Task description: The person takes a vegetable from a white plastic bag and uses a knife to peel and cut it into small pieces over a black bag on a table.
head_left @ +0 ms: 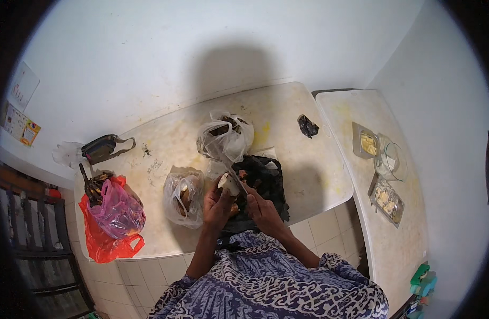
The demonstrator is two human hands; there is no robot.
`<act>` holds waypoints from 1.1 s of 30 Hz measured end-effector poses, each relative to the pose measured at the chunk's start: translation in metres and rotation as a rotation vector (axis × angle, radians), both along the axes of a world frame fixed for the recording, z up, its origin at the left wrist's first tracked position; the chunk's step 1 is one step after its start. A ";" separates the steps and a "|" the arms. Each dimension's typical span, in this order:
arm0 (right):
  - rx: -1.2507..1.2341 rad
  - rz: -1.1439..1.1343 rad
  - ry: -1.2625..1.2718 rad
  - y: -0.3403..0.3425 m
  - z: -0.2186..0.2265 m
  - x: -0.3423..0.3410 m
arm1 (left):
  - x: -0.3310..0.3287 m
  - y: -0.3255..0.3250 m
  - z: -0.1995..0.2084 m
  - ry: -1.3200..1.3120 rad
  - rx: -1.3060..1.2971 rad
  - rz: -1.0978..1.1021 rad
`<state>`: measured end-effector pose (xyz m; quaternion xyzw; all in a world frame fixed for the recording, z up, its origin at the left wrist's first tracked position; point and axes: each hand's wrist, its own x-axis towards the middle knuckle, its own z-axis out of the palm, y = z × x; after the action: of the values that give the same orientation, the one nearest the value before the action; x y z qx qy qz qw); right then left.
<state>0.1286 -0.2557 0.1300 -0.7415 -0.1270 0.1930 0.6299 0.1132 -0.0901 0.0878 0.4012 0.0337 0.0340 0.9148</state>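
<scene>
My left hand (218,209) is wrapped round a chunky, pale piece of root or tuber (229,184) with some brown skin on it. In my right hand (262,209) is a knife (234,172), its thin blade pointing up and left right beside the pale piece. Beneath and to the right of my hands a black plastic bag (273,187) lies spread, with brownish scraps on it. A clear plastic bag (182,204) holding brown lumps stands just left of my left hand. Beyond my hands is a whitish plastic bag (228,139) with dark contents.
Red (101,245) and pink plastic bags (119,212) sit at the table's left, below a dark pouch (100,149). A crumpled black bag (308,126) lies farther right. The right-hand table (372,218) bears a glass bowl (394,162) and two metal trays (388,201) with pale pieces.
</scene>
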 end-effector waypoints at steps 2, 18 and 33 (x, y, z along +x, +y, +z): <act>-0.125 0.041 -0.396 -0.003 -0.012 0.004 | 0.004 -0.002 0.004 -0.017 -0.046 -0.001; -0.136 0.148 -0.175 -0.003 0.003 0.003 | 0.002 0.006 0.009 -0.035 0.268 0.152; -0.207 0.004 0.072 -0.044 -0.043 0.011 | 0.002 0.012 -0.011 0.015 0.069 0.069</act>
<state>0.1397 -0.2994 0.0869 -0.7950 -0.0852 0.2325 0.5538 0.1152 -0.0782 0.0764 0.4313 0.0533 0.0639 0.8984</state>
